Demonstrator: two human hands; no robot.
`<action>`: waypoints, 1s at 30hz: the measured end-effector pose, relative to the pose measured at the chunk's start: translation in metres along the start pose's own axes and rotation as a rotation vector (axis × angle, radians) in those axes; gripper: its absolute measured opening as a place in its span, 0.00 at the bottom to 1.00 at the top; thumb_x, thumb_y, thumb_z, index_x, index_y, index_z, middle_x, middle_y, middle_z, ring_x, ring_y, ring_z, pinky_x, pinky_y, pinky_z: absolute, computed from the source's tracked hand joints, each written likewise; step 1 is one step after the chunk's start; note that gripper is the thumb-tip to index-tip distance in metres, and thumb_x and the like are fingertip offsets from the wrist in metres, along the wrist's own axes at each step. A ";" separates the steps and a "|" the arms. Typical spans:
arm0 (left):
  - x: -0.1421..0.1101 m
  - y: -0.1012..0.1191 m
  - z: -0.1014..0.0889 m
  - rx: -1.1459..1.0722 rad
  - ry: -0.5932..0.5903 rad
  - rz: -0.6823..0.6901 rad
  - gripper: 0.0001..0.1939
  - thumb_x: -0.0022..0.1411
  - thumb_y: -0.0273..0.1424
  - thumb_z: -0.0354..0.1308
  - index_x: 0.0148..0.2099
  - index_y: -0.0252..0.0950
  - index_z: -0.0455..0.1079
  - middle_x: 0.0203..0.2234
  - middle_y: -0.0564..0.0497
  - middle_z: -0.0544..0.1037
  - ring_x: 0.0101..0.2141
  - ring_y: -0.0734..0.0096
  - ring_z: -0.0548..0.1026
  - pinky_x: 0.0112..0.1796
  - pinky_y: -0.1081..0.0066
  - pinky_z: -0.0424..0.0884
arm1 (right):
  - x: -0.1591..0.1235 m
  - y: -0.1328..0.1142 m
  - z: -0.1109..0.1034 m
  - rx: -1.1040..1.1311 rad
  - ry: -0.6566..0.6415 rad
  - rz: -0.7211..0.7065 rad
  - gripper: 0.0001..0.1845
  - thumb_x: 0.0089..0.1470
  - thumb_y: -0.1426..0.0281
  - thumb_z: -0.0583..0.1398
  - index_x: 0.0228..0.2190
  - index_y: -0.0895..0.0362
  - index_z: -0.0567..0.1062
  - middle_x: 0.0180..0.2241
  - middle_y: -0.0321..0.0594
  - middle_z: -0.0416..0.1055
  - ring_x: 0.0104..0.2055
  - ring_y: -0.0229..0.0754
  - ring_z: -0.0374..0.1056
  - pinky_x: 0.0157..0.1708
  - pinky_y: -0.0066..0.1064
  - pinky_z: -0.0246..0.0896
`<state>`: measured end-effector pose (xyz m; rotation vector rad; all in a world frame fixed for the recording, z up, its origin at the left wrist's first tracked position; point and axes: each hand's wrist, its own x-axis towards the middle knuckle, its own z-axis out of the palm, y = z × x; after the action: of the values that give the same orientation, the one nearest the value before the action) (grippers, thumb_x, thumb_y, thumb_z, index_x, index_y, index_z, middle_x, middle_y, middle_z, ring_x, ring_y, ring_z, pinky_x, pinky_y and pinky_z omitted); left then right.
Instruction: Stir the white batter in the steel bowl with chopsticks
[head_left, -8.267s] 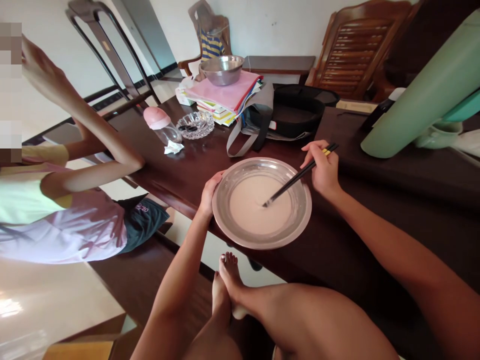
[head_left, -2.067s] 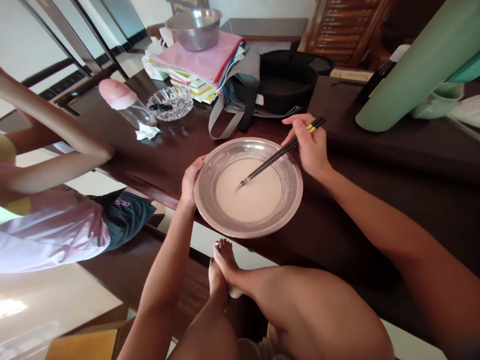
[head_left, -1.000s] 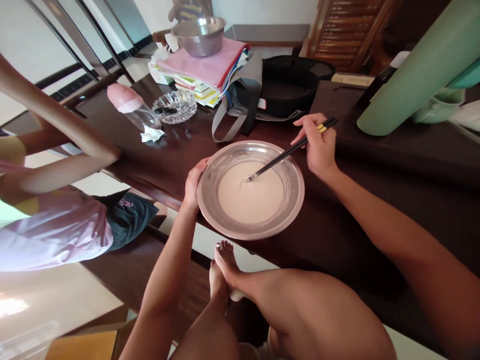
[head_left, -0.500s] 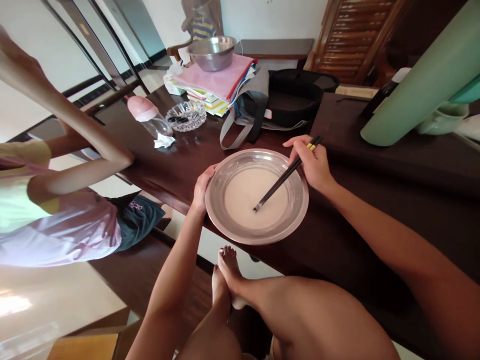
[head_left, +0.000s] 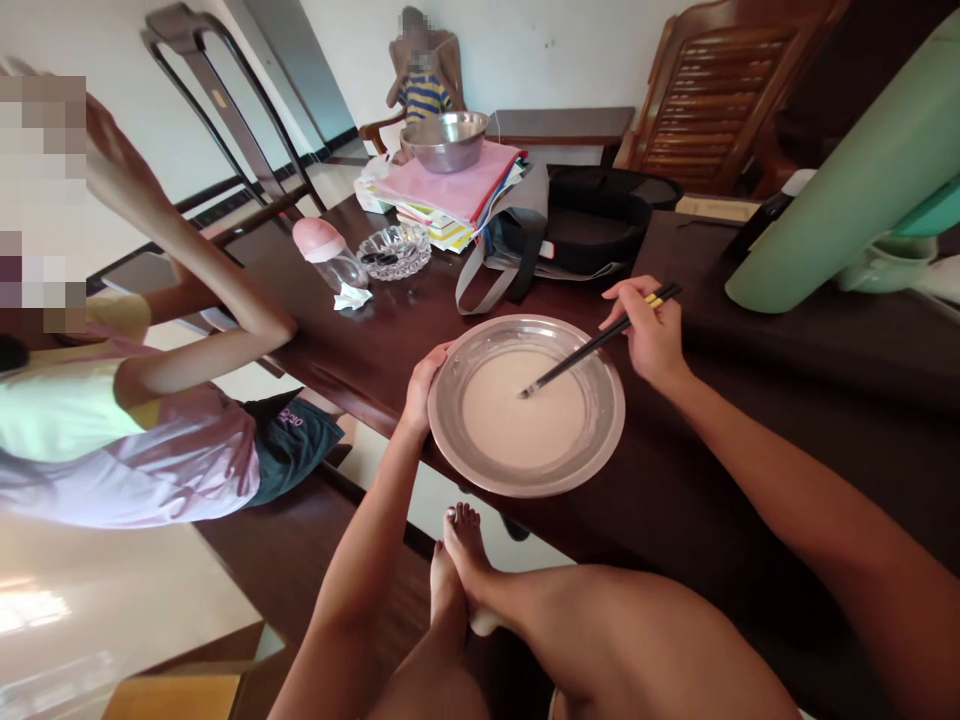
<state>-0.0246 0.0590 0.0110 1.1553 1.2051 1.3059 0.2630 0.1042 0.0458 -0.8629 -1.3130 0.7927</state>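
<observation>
Batter (head_left: 517, 425) fills the metal bowl (head_left: 602, 425); right hand (head_left: 651, 335) pinches chopsticks (head_left: 600, 340), left hand (head_left: 426, 390) grips rim.

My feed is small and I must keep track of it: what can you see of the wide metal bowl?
The wide bowl is round, silvery and shiny like steel, with a flared rim. It sits roughly level at the edge of the dark table, holding pale liquid; its inner wall is speckled. The left hand holds its left rim. Chopsticks from the right hand dip into the liquid. Its underside is hidden.
</observation>
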 end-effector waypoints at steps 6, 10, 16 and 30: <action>0.002 0.001 0.000 0.007 0.005 0.003 0.20 0.58 0.42 0.52 0.45 0.36 0.75 0.42 0.49 0.80 0.46 0.58 0.74 0.49 0.64 0.67 | -0.001 0.001 0.001 0.003 -0.126 0.027 0.15 0.57 0.57 0.57 0.31 0.55 0.76 0.16 0.32 0.68 0.18 0.34 0.62 0.21 0.28 0.54; 0.002 0.001 -0.001 -0.001 -0.003 0.007 0.19 0.58 0.42 0.52 0.45 0.36 0.75 0.40 0.49 0.80 0.46 0.58 0.74 0.50 0.64 0.67 | 0.000 0.003 -0.001 0.008 0.013 0.009 0.14 0.55 0.57 0.58 0.29 0.54 0.74 0.15 0.30 0.65 0.17 0.33 0.61 0.18 0.28 0.49; 0.000 0.002 -0.001 0.073 0.005 0.019 0.20 0.60 0.42 0.50 0.46 0.37 0.74 0.46 0.49 0.79 0.50 0.57 0.72 0.51 0.64 0.67 | -0.002 0.003 0.002 0.019 -0.124 0.032 0.15 0.56 0.56 0.57 0.33 0.54 0.76 0.16 0.32 0.68 0.19 0.34 0.62 0.21 0.29 0.55; 0.002 0.003 0.003 0.049 0.019 0.008 0.20 0.58 0.42 0.51 0.45 0.37 0.74 0.40 0.49 0.80 0.45 0.58 0.75 0.46 0.65 0.69 | 0.002 -0.002 0.002 0.132 -0.070 0.092 0.17 0.53 0.53 0.59 0.36 0.53 0.71 0.14 0.28 0.65 0.15 0.32 0.58 0.13 0.25 0.46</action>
<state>-0.0223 0.0609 0.0138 1.1858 1.2531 1.3021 0.2611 0.1055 0.0486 -0.8007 -1.2742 0.9789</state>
